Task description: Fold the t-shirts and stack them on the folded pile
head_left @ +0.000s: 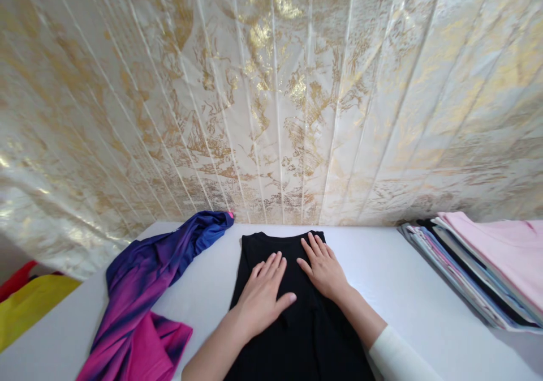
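Note:
A black shirt [292, 335] lies spread on the white table, its neckline at the far end and its sides folded in to a narrow shape. My left hand [266, 290] rests flat on its left half, fingers stretched out and thumb pointing right. Further up, near the right end of the neckline, my right hand [322, 265] lies with its fingers spread on the cloth. Neither hand grips anything. The lower part of the shirt runs out of view at the bottom.
Left of the shirt, a crumpled purple, pink and navy garment [144, 290] lies on the white table [407, 313]. A stack of folded clothes [487, 268], pink on top, stands at the right. Yellow cloth [34, 307] shows beyond the left edge. A gold-patterned curtain [275, 115] hangs behind.

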`<action>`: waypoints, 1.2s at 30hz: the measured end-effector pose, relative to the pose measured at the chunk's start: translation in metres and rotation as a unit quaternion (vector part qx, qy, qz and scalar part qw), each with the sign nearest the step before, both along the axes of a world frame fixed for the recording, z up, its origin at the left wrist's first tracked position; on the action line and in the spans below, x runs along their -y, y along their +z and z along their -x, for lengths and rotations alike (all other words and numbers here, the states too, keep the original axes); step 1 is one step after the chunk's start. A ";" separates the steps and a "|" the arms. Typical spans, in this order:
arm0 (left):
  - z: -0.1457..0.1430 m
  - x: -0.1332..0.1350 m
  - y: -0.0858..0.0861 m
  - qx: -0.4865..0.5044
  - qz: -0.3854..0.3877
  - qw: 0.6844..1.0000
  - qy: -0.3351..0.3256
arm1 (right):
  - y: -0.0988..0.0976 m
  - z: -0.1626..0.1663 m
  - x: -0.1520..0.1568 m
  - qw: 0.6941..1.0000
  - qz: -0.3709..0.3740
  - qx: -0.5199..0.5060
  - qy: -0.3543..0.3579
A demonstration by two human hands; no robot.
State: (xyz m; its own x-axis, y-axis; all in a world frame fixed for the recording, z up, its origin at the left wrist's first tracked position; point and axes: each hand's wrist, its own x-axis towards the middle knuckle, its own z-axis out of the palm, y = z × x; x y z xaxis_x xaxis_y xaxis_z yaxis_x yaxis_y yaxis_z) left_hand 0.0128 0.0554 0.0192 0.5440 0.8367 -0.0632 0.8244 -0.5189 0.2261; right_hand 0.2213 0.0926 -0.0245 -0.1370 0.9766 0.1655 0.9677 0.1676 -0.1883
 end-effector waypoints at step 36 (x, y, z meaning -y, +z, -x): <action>0.075 -0.118 0.028 0.005 -0.080 0.997 -0.011 | 0.033 0.066 -0.017 0.996 -0.057 -0.059 0.044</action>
State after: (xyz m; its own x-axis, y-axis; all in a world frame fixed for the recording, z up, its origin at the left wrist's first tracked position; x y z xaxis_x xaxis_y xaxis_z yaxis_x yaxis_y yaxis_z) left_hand -0.0617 0.1736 0.0471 0.5628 0.8232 0.0747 0.8102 -0.5673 0.1475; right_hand 0.1549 0.1093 0.0085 -0.1949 0.9353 0.2953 0.9204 0.2784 -0.2745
